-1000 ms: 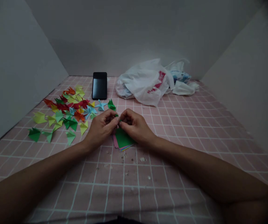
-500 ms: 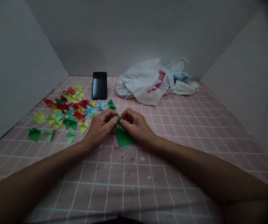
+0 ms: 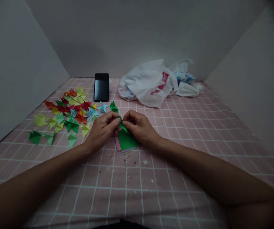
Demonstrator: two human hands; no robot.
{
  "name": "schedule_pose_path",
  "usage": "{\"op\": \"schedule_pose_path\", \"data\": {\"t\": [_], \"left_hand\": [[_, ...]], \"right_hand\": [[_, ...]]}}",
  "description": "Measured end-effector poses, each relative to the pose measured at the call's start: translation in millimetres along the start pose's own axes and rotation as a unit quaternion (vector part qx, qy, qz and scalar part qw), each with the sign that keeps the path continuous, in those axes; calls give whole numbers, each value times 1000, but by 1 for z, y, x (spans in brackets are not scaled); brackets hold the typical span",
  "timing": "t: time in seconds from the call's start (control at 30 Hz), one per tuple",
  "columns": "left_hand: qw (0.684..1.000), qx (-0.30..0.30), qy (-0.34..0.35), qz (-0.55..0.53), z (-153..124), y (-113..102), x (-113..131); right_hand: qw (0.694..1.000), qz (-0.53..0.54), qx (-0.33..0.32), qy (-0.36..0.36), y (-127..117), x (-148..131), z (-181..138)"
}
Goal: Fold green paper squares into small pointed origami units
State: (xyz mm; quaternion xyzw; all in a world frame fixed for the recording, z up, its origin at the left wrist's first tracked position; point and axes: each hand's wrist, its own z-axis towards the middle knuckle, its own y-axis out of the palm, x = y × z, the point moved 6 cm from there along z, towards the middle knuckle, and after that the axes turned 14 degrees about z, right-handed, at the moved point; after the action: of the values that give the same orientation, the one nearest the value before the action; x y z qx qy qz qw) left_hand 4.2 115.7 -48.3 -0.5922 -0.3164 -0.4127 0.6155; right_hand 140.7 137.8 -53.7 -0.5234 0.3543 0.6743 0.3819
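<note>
Between my two hands is a small piece of folded green paper [image 3: 123,126], pinched by the fingertips from both sides. My left hand [image 3: 104,128] is closed on its left edge, and my right hand [image 3: 139,128] grips it from the right with thumb and fingers. Part of the fold is hidden behind the fingertips. Just below lies a stack of square coloured paper [image 3: 127,142], a green sheet on top and pink, blue and yellow edges fanning out beneath. A folded green paper piece [image 3: 113,107] rests just beyond my left fingers.
Many folded paper pieces [image 3: 71,126] in red, orange, yellow, green and blue spread across the left. A black phone [image 3: 101,87] lies behind them. White plastic bags [image 3: 148,83] sit at the back wall. The pink checked tablecloth [image 3: 189,133] has worn spots near me.
The green paper between my fingers has tilted slightly, showing more of its lower flap. Both hands keep almost the same place, still pinching it.
</note>
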Motion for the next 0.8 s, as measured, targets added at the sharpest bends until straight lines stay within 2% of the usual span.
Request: {"op": "schedule_pose_path", "data": {"t": [0.2,0.43,0.6,0.8], "left_hand": [[1000,9,10,13,0,-2,3],[995,39,29,82,2,-8,5],[997,22,41,60,1,-5,7],[999,16,22,24,-1,-2,4]], "right_hand": [[1000,15,6,16,1,3,1],[998,49,11,39,0,3,0],[996,70,18,44,-1,1,-2],[993,101,16,55,-1,4,0]]}}
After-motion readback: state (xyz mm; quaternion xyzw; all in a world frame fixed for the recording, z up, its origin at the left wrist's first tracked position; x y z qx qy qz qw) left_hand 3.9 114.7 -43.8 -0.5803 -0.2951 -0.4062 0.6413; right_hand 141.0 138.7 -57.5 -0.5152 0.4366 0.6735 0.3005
